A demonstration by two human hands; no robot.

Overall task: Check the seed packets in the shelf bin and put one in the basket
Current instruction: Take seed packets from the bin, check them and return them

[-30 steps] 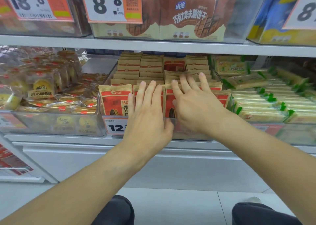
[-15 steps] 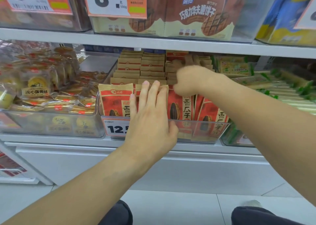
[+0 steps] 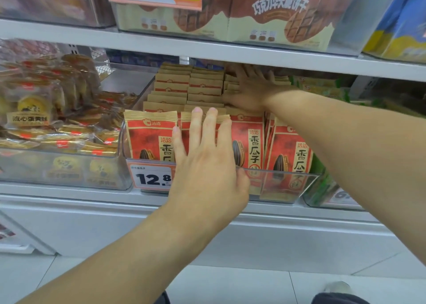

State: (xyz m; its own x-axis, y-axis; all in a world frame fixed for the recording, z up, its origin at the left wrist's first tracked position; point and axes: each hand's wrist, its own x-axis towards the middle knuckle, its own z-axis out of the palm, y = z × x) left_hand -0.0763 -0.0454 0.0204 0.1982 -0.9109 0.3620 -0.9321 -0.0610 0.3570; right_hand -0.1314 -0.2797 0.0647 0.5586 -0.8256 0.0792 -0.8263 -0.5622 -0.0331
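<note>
At the far left we see a clear bin of yellow pastry packs (image 3: pixel 41 119), which plays no part here beyond crowding the seed bin's left wall. Next comes the clear shelf bin (image 3: pixel 276 176) on the lower shelf (image 3: pixel 69 202), with its price tag (image 3: pixel 152 176) at the front and the seed packets (image 3: pixel 149 137) standing in rows from front to back.

Our left hand (image 3: pixel 205 165) lies flat against the front row, fingers straight and holding nothing; it presses the packets rather than taking one. We judge that if this hand eases off, the front packets could tip forward over the low front wall and fall to the floor.

Further right, our right hand (image 3: pixel 251 91) reaches deep into the back rows under the upper shelf (image 3: pixel 207 50), fingers spread and straight over the packet tops, also gripping nothing as far as we can see; its fingertips are in shadow. The risk here is that pushing through tightly packed rows bends or creases packets, or drags out two at once. The front right packets (image 3: pixel 288 156) already lean sideways, and our forearm passing over them could knock them further.

No basket is in view, so we cannot tell where a chosen packet would go.
</note>
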